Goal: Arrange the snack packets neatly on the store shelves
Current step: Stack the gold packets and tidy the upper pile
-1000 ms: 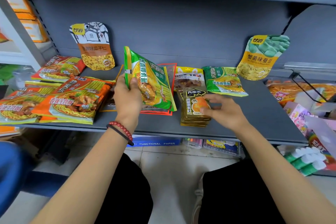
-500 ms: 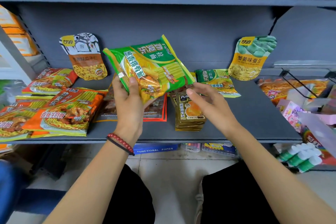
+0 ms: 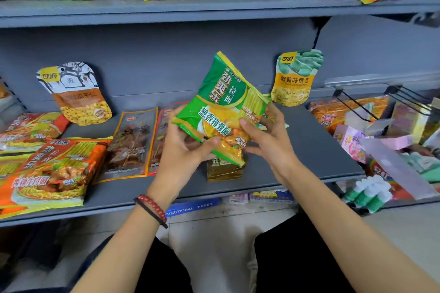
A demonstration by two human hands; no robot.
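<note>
Both hands, left (image 3: pixel 183 147) and right (image 3: pixel 266 140), grip the green packet (image 3: pixel 226 107) above the shelf (image 3: pixel 309 150), where many packets remain unsorted.

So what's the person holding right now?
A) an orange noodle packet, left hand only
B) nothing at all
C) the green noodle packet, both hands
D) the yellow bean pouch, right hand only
C: the left hand and the right hand both grip the green noodle packet, raised above the grey shelf.
</note>
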